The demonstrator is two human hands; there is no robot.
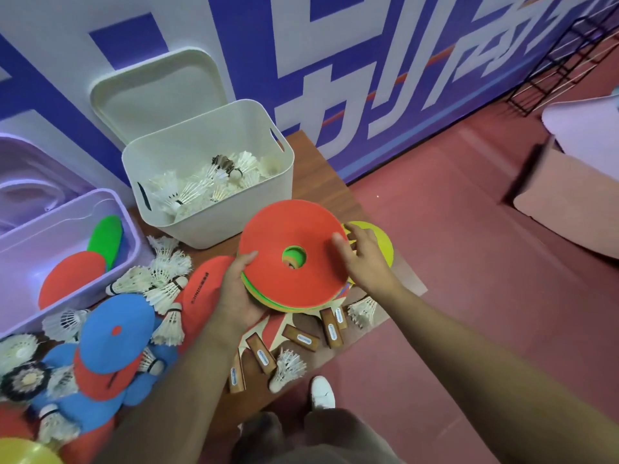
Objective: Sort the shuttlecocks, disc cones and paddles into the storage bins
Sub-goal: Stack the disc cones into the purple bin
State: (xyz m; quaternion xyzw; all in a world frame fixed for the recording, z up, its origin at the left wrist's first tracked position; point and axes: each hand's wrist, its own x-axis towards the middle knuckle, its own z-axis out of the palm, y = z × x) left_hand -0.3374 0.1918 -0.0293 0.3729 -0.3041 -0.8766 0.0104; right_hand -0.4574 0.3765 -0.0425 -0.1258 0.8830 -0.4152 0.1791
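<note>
**Head view.** Showed a stack of disc cones point(284, 229), orange one uppermost, raised above the table point(308, 145) just in front of the white bin point(214, 226). Clamped at its near-left edge by the left hand point(237, 296), thumb on the orange face and fingers underneath, presumably to bear the weight and keep the nested discs from sliding apart. Pinched at the opposite rim by the right hand point(365, 259), thumb on top and fingers curled down past the edge, probably to square the pile. Left a yellow disc cone point(382, 239) lying just beneath those fingers; contact not discernible.

Kept shuttlecocks point(201, 189) alone in the white bin, with the lid point(157, 85) propped against the wall point(335, 61) behind, so that the mouth stayed free. Kept a red paddle point(73, 279) and a green paddle point(105, 239) in the purple bin point(40, 249) at left: one kind per bin.

Left loose shuttlecocks point(164, 272) scattered on the table between the two bins, and wooden paddle handles point(331, 329) jutting toward the near edge. Identified no bin for cones with certainty; pink box point(569, 195) on the floor at right, well apart, a possible candidate. Judged as cone-gathering in progress, with the sorting far from finished.
</note>
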